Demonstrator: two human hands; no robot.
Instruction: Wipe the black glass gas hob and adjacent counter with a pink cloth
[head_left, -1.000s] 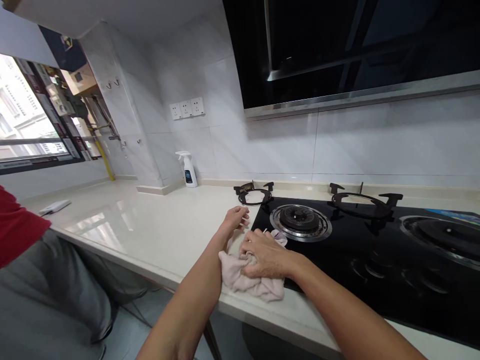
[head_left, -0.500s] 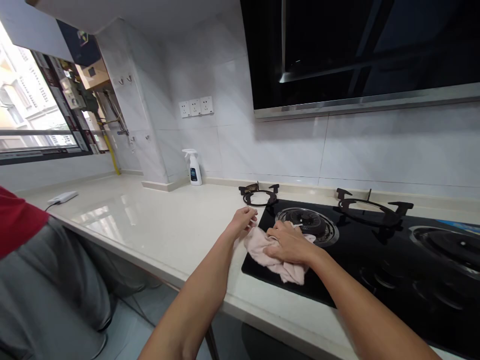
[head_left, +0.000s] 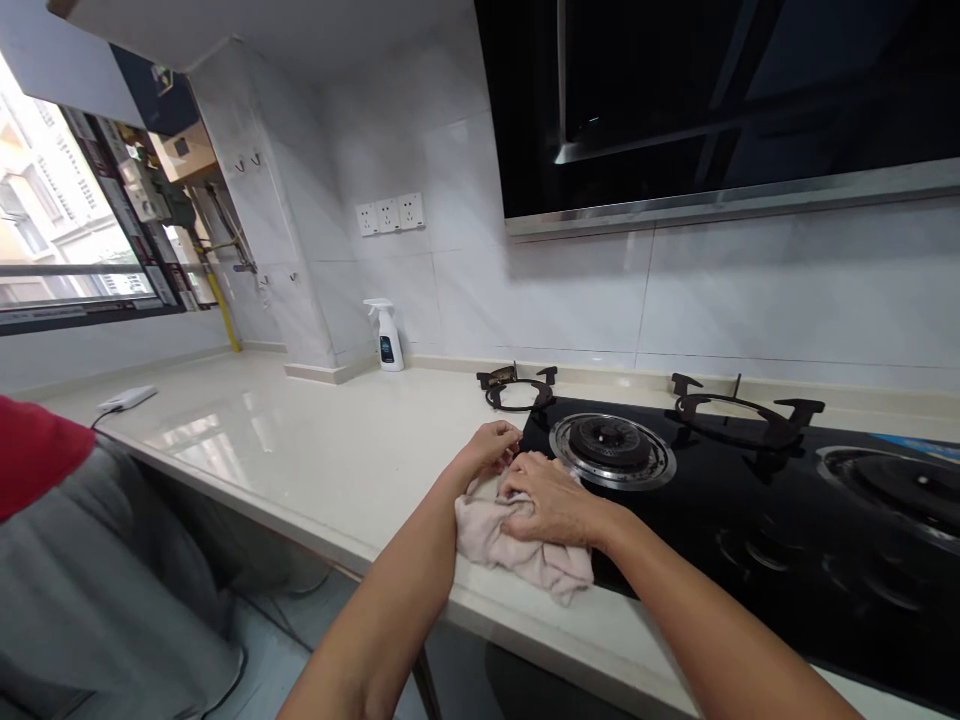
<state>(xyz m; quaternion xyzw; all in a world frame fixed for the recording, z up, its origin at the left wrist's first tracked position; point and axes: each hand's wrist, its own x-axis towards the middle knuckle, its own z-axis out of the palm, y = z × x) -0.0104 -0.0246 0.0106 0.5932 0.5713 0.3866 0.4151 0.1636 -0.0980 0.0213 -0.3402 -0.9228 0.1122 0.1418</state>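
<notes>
My right hand (head_left: pixel 551 500) presses down on a crumpled pale pink cloth (head_left: pixel 517 555), its fingers bent into the folds. The cloth lies across the front left corner of the black glass cooktop (head_left: pixel 679 535) and onto the pale countertop. Close by, my left hand (head_left: pixel 491 447) rests at the cooktop's left edge with its fingers curled in. What those fingers hold, if anything, is hidden. Just beyond my right hand is the left burner (head_left: pixel 611 447), its ring uncovered.
Two black pan supports, a left one (head_left: pixel 521 390) and a right one (head_left: pixel 742 415), stand behind the burners. A white spray bottle (head_left: pixel 388 337) stands by the wall. A range hood (head_left: pixel 712 110) hangs above. On the left are a white device (head_left: pixel 127 397) and a person in grey trousers (head_left: pixel 105 580).
My right hand has slid the cloth left and toward me, off the burner and over the counter's front edge area. My left hand has barely moved.
</notes>
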